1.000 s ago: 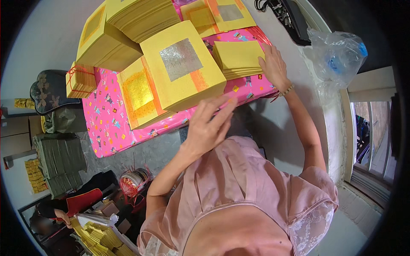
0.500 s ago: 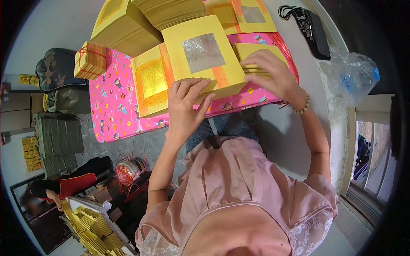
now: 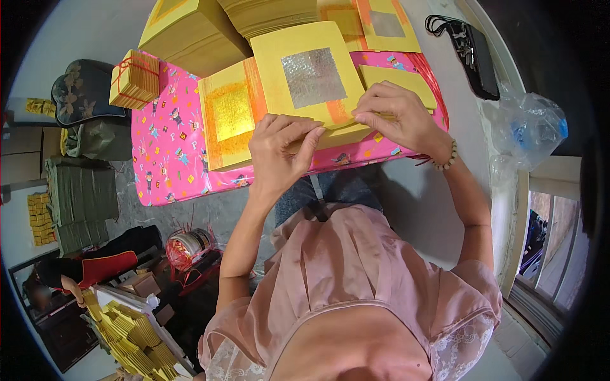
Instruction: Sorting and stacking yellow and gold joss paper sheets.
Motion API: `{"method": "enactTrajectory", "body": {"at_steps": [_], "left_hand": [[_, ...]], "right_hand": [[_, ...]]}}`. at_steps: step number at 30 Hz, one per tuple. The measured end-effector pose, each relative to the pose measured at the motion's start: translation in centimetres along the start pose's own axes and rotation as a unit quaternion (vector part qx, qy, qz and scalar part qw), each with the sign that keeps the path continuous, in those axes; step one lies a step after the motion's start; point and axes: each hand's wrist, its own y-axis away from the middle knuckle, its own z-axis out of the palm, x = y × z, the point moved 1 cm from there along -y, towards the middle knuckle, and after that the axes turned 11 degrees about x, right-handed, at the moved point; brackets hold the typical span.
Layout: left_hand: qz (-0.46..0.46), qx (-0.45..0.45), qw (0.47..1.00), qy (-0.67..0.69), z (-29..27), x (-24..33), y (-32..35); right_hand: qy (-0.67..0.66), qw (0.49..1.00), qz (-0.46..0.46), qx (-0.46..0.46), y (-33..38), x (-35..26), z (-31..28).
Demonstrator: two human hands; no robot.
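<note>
Far left: grey folded bundles [image 3: 82, 206] and small yellow packs [image 3: 39, 219] on the floor, a dark cushion [image 3: 86, 89] beyond them. Nearer, bottom left, fanned yellow paper [image 3: 130, 336] and a round tin [image 3: 187, 244]. On the pink patterned cloth [image 3: 168, 149], a small tied bundle [image 3: 135, 79] at the far left corner, then tall paper stacks [image 3: 190, 35] at the far edge. Next, a gold-foil sheet [image 3: 230, 114] lying flat, partly under a silver-foil sheet [image 3: 314, 76] that tops a low pile near the cloth's near edge. Left hand [image 3: 283, 149] resting on that pile's near edge, fingers curled and pressed together, thumb and fingertips seemingly pinching the sheet's edge; hard to tell how many sheets are caught. Right hand [image 3: 397, 117] laid over the pile's right near corner, fingers bent down onto the paper, touching a plain yellow sheet [image 3: 400, 82] just beside; cannot tell whether pinching or only pressing. Judged by look: thin, light, limp paper, easily creased or torn, foil square likely to scuff, so best taken at the plain yellow margin, 1 sheet at a time, with both hands. Further right, a black pouch [image 3: 473, 54] at the far side, and a clear plastic bag [image 3: 527, 127] at the right, by the railing.
</note>
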Motion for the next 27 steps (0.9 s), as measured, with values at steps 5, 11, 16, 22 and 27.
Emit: {"method": "enactTrajectory", "body": {"at_steps": [5, 11, 16, 22, 27], "left_hand": [[-0.019, 0.004, 1.000, -0.002, -0.02, 0.31, -0.29], [-0.060, 0.009, 0.998, 0.010, 0.07, 0.67, -0.29], [-0.060, 0.007, 0.998, 0.005, 0.04, 0.66, -0.41], [-0.063, 0.008, 0.998, 0.005, 0.16, 0.54, -0.51], [-0.069, 0.002, 0.998, 0.005, 0.10, 0.61, -0.49]], "right_hand": [[-0.014, 1.000, 0.006, 0.003, -0.06, 0.10, 0.03], [-0.020, 1.000, 0.013, 0.002, -0.04, -0.15, -0.05], [-0.020, 1.000, 0.017, 0.003, -0.17, -0.24, -0.03], [-0.030, 0.999, 0.018, 0.005, -0.37, -0.25, -0.12], [-0.029, 0.999, 0.019, 0.004, -0.28, -0.13, -0.01]]}}
